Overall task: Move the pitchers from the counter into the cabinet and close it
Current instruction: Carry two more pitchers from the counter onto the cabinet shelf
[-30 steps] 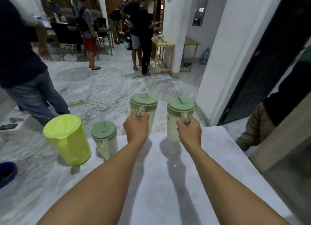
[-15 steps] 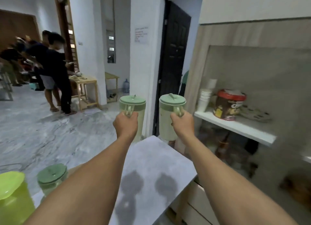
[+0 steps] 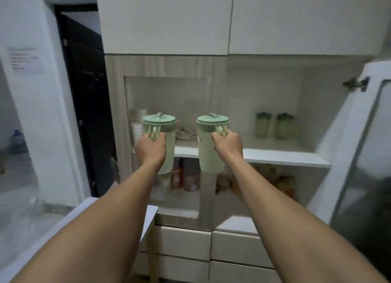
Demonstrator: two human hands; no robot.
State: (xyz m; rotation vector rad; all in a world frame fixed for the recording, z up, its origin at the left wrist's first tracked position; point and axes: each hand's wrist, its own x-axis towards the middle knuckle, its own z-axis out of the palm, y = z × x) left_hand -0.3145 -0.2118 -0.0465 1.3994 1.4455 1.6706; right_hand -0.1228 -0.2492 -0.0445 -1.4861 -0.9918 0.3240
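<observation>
Each hand, left hand and right hand, is wrapped tight around a pale green lidded plastic pitcher. Neither is on the white cabinet shelf yet, and the glass cabinet door is open.

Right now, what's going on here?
A person is carrying two green-lidded pitchers toward an open cabinet. The left hand grips the handle of the left pitcher, the right hand the handle of the right pitcher. Both pitchers are held in the air in front of the white shelf, not yet set down. Two green bottles already stand on that shelf, and the cabinet door on the right is swung open.
</observation>
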